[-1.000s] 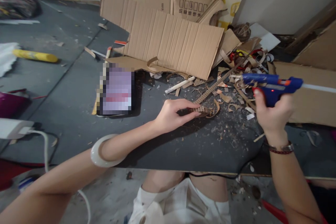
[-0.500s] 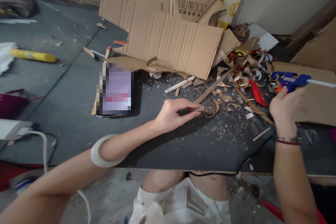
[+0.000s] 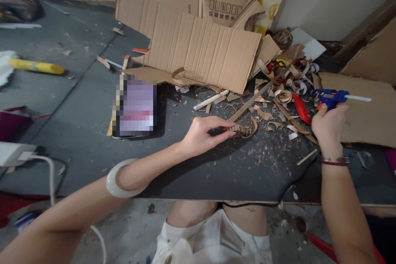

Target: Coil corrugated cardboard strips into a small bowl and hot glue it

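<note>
In the head view, my left hand (image 3: 202,134) is narrowed to a pinch, fingertips holding a small cardboard coil (image 3: 242,130) back from the middle of the table's (image 3: 185,179) near edge. A ribbed strip (image 3: 252,101) seems to run out of the coil, its long axis slanting away toward the table's far right corner. My right hand (image 3: 328,126) is wrapped around a blue glue gun (image 3: 333,97), well apart, toward the table's right side. From that hand the coil lies left and slightly nearer the near edge, so my left is the closer of the 2. The gun lies roughly along that edge, white glue stick (image 3: 359,98) rightward; I cannot make out its nozzle tip.
</note>
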Tool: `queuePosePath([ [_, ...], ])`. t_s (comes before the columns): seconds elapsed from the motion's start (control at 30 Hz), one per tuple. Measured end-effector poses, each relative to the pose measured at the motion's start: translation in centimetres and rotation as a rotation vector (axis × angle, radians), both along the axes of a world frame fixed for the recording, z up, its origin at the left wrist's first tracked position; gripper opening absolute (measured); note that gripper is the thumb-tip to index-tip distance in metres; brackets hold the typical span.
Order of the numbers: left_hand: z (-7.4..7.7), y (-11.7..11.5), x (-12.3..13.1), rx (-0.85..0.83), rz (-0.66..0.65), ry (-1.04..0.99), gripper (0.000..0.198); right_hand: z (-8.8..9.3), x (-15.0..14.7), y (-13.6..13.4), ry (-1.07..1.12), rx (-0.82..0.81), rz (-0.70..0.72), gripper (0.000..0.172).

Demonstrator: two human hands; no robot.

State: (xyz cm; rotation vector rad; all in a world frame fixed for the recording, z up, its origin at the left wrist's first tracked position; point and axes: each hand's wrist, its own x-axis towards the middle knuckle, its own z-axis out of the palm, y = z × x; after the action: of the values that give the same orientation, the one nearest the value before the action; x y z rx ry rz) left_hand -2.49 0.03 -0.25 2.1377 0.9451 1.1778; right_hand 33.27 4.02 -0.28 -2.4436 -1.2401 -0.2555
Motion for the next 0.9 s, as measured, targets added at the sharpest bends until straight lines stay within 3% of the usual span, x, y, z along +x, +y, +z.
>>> queuePosePath([
  [0.53,0.0,0.0,0.0,-0.011,-0.003,0.007,0.017,1.2,0.2,-0.5,-0.150,-0.275,-0.025,0.046],
  [0.73,0.1,0.0,0.0,-0.008,0.002,0.012,0.016,3.8,-1.6,-3.9,-0.254,-0.308,0.040,0.047],
  [0.8,0.1,0.0,0.0,0.000,-0.006,0.015,0.016,5.0,-3.2,-5.0,-0.300,-0.204,0.171,0.036],
  [0.9,0.2,0.0,0.0,0.021,-0.020,0.016,0.017,5.9,-6.8,-5.1,-0.220,-0.016,0.776,0.025],
])
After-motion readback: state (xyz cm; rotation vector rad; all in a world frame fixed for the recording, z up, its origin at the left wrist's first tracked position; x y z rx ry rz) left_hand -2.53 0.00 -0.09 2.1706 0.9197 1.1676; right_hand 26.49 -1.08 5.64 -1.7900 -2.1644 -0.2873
